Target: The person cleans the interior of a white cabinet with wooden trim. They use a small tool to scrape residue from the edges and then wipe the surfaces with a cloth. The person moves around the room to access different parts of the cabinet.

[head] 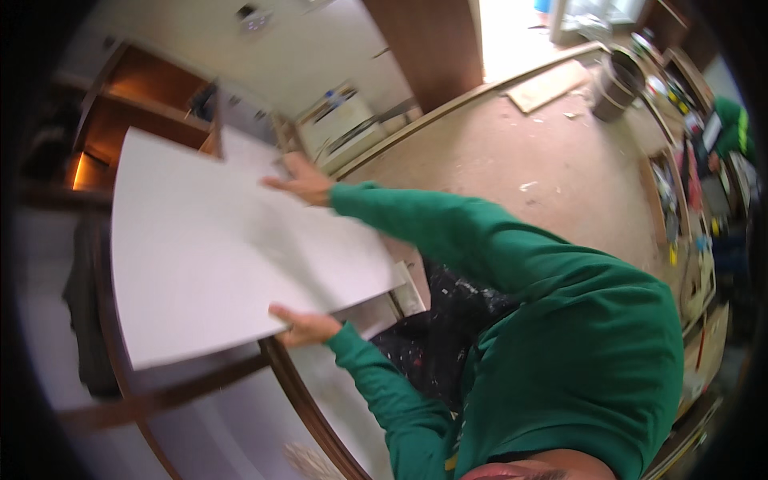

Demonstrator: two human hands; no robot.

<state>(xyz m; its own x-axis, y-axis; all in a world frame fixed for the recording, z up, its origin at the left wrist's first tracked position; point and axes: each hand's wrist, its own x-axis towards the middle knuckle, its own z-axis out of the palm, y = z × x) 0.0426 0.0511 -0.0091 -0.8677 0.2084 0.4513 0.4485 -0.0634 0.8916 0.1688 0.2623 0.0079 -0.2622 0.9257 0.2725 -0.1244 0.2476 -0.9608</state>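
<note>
A large flat white board (198, 252) lies before me, tilted, with a notch cut in its upper edge. My left hand (306, 327) grips the lower edge, its thumb on the white face and its fingers at the underside. At the opposite edge is my right hand (303, 180), thumb over the face and the other fingers at the rim; it is slightly blurred. Under the board's lower side runs a brown wooden frame (300, 396). What supports the board's far part is hidden.
Wooden shelving (138, 129) with a lit strip stands behind the board. A dark cylindrical bin (618, 84) and a loose wooden panel (546, 87) are on the dusty floor (510, 156). Low wooden frames with tools and debris line the right side, where a co-worker in green (729, 129) is visible.
</note>
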